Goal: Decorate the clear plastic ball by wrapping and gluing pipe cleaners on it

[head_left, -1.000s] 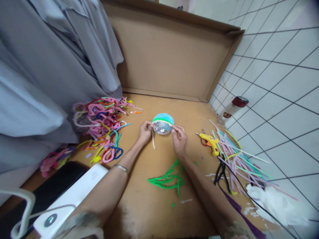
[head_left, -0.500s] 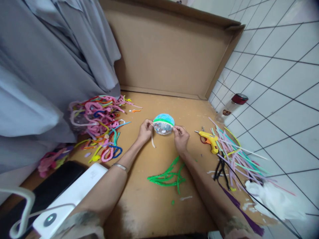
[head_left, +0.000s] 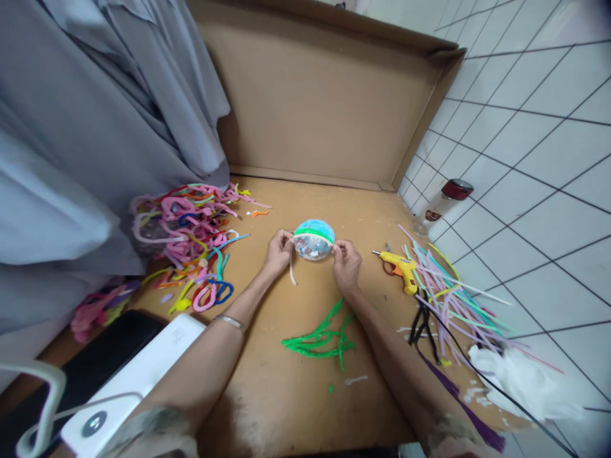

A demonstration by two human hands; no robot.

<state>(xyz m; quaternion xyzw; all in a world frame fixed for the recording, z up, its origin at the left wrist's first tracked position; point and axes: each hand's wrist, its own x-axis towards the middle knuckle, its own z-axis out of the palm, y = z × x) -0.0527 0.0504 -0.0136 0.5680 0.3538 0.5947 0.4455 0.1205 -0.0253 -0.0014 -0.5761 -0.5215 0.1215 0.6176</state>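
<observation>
Here, fingers [head_left: 338, 247] holding ball [head_left: 314, 246], bottle label [head_left: 433, 215] illegible

Both forearms [head_left: 214, 359] stretched forward, left grip [head_left: 278, 253] and right grip [head_left: 347, 264] turned inward, both pinching

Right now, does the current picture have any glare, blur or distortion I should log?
In the head view, pale sheen on the near table; in the head view, white wad soft and washed out; in the head view, tiles stretched; in the head view, ball glossy, fine detail unclear.
</observation>
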